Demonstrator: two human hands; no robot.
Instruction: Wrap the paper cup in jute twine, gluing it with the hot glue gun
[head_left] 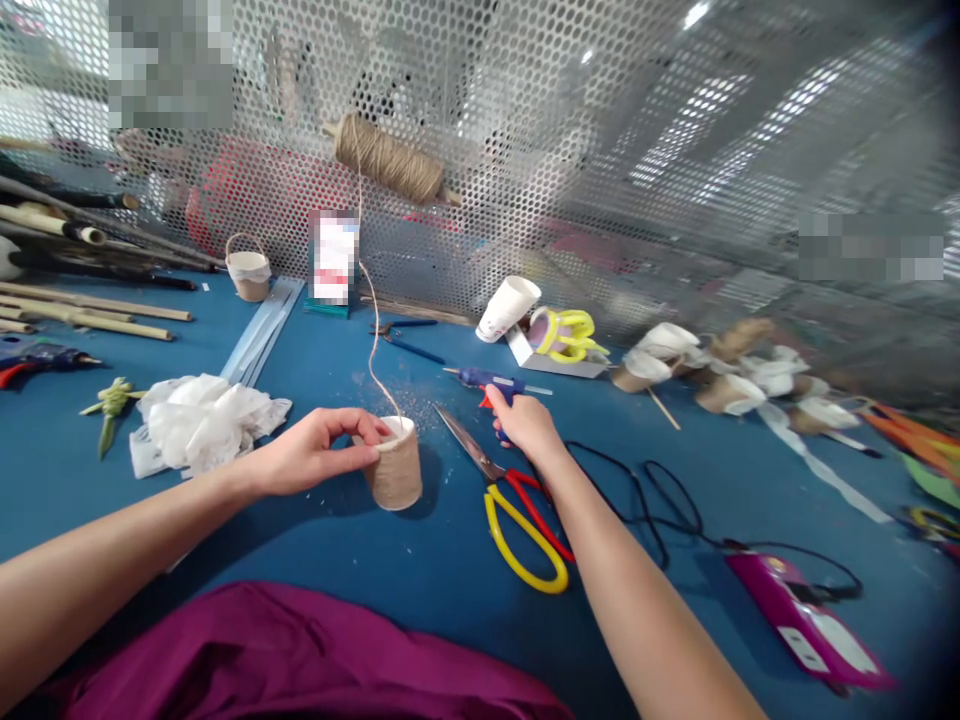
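Note:
My left hand is closed on the rim of a paper cup wrapped in brown twine, which stands upright on the blue table. A strand of twine runs from the cup's rim up to a twine spool on a rod against the mesh. To the right, my right hand is wrapped round the handle of a blue glue gun, its nozzle pointing left and a clear glue stick at its back. Scissors with red and yellow handles lie slightly open between my forearms.
White lace is heaped left of my left hand. A small basket, a white cup and pliers are at the back. Several wrapped cups stand right. A black cord leads toward a purple power strip.

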